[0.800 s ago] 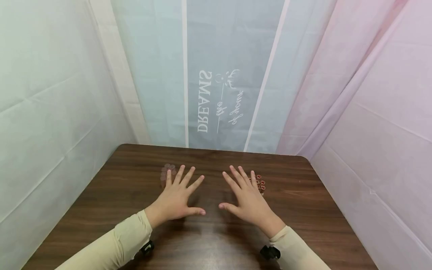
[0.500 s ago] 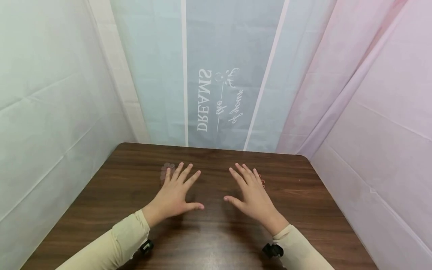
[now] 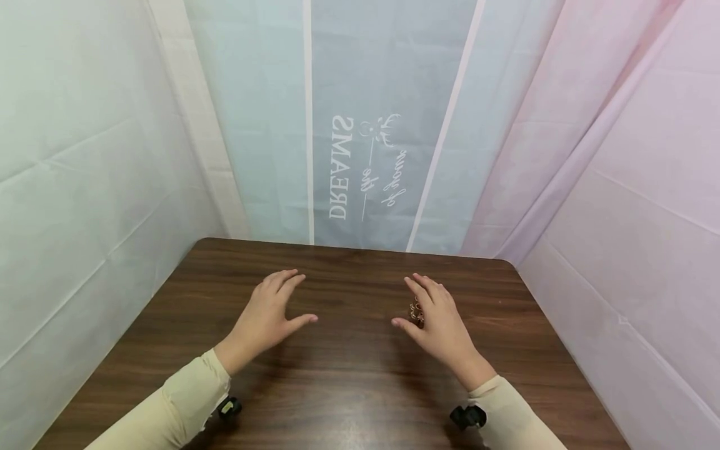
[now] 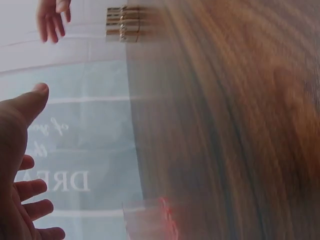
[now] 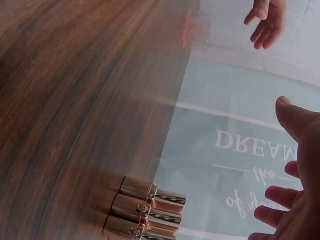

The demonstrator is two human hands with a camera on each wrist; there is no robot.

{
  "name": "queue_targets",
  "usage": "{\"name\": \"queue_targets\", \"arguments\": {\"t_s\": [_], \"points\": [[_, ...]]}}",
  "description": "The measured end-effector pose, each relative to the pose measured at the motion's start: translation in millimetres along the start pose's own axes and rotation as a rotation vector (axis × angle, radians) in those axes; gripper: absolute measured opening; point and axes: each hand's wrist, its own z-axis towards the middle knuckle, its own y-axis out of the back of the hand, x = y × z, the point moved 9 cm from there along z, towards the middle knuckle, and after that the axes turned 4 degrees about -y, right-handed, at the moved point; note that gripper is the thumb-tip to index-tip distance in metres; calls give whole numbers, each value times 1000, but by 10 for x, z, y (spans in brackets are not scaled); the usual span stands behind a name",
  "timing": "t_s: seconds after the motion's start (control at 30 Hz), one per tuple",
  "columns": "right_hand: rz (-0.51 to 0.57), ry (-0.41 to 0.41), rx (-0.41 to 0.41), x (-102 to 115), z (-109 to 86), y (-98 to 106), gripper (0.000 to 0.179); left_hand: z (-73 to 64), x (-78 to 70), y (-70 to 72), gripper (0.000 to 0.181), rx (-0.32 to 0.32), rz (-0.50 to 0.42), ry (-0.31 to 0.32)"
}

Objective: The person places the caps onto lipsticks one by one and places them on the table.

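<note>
My left hand (image 3: 263, 319) hovers over the left part of the table, fingers together and slightly bent, thumb apart, holding nothing. Under it, hidden in the head view, stands a group of clear, see-through pieces (image 4: 145, 222) with red along the bottom. On the right, my right hand (image 3: 443, 325) is held above a cluster of shiny gold tubes (image 5: 142, 210) with small rings on their sides. Between its thumb and fingers, part of the gold cluster shows in the head view. The tubes stand upright, side by side; the right hand's fingers are loosely bent and empty.
A dark wood-grain table (image 3: 349, 375) with rounded far corners carries everything. Behind it hangs a blue-grey cloth (image 3: 388, 75) with mirrored lettering, and pale cloth walls (image 3: 84, 156) close in both sides. Each sleeved forearm wears a black wrist camera (image 3: 468, 416).
Both hands have moved apart, the left one leftward over the clear pieces, the right one rightward over the gold tubes. Their fingers were widely spread and are now closer together and more bent.
</note>
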Motion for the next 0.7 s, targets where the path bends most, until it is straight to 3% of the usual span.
{"name": "queue_targets", "arguments": {"t_s": [0.37,0.7], "points": [[68,-102,-57,-209,-49,41,88,-151,410,125,81,-25,-36,158],[99,-221,-98,-420,-114,46,82,-360,794,6,67,36,-85,371]]}}
